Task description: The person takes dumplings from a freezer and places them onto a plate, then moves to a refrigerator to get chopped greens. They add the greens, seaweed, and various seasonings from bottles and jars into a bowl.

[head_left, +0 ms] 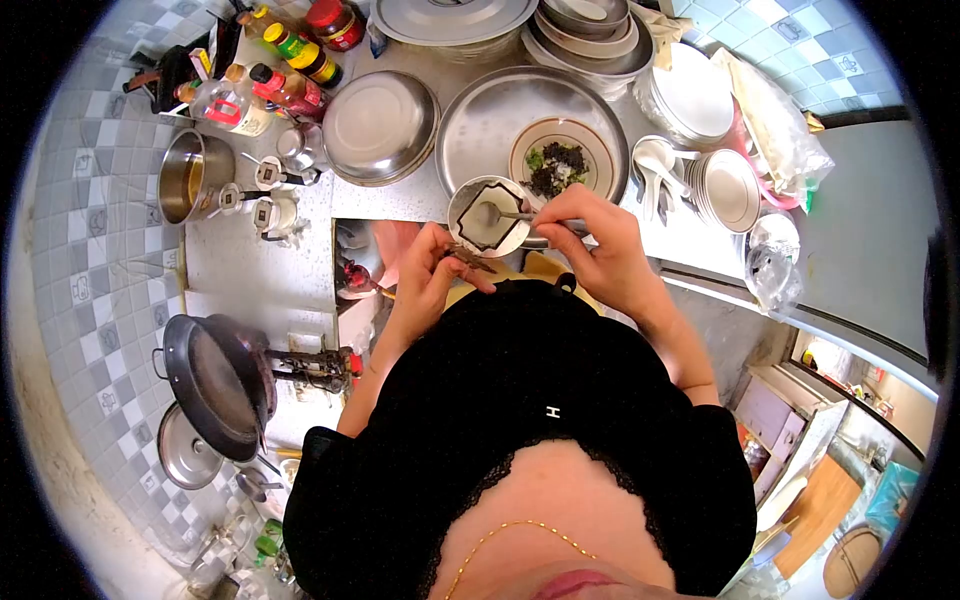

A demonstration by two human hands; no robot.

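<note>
My left hand (432,272) is closed at the near side of a small white seasoning jar (462,222) with a black squarish rim, a dark brown piece (478,261) showing by its fingers. In my right hand (598,240), a small metal spoon (515,215) is pinched by the handle, its bowl over the jar's opening. Just beyond the jar, a brown-rimmed bowl (602,150) holds dark chopped bits, green pieces and some white grains. It sits on a large round metal tray (475,120).
Similar small jars (268,215) stand left, near a metal pot (190,180) and sauce bottles (302,55). A wok (215,385) is on the stove at lower left. Right of the tray are white spoons (655,160), stacked bowls (730,190) and plates (693,90).
</note>
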